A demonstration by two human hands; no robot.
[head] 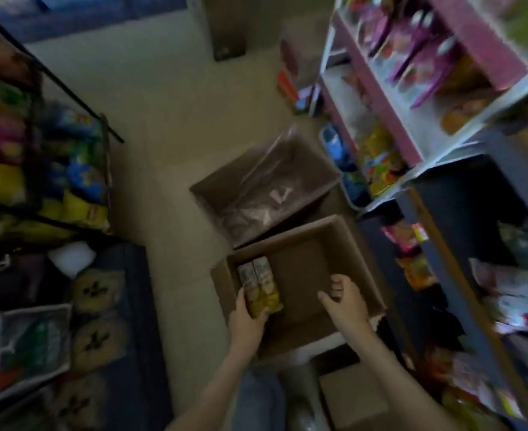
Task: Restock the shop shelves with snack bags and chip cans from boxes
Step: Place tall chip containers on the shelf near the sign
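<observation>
Against the left wall of the box (pixel 360 253) two cans (pixel 261 286) lie side by side, and the left grip (pixel 247 321) curls round their near ends. The right grip (pixel 343 301) hovers over the bare box floor, fingers loosely bent, holding nothing. For a good lift, I think it should come to help, because round cans can slip apart. On the right, the shelves (pixel 461 144) stand close.

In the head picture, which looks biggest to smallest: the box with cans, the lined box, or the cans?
Largest: box with cans and lined box, about alike, too close to rank; the first is nearer. Then the cans, smallest.
</observation>
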